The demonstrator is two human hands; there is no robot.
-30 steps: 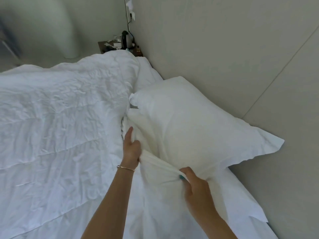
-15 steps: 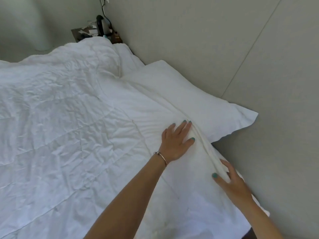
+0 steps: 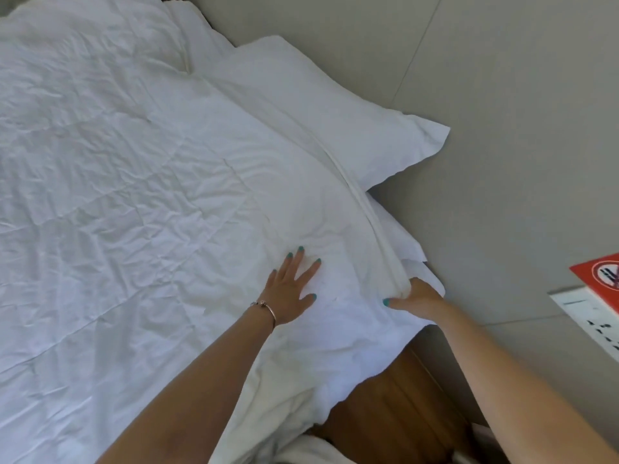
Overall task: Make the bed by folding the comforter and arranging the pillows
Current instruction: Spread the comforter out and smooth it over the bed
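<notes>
Left hand (image 3: 290, 289) flat on comforter (image 3: 134, 195); right hand (image 3: 417, 298) at its folded edge.

Left hand: fingers straight and spread, palm pressed on the comforter, bracelet (image 3: 268, 308) at the wrist. Right hand: thumb on top, fingers tucked out of sight beneath the edge, so the grasp cannot be told for sure. Comforter: white, creased, covering the bed from 9 o'clock to centre, cut off at left and top. Pillow (image 3: 335, 108): white, at 1 o'clock against the wall (image 3: 502, 95), near side buried under the comforter. A second white layer shows beneath the edge at 3 o'clock; what it is cannot be made out. Wooden bed frame (image 3: 395, 416) at 5 o'clock. Red and white sign (image 3: 599, 286) at 3 o'clock, cut off, print unreadable.
</notes>
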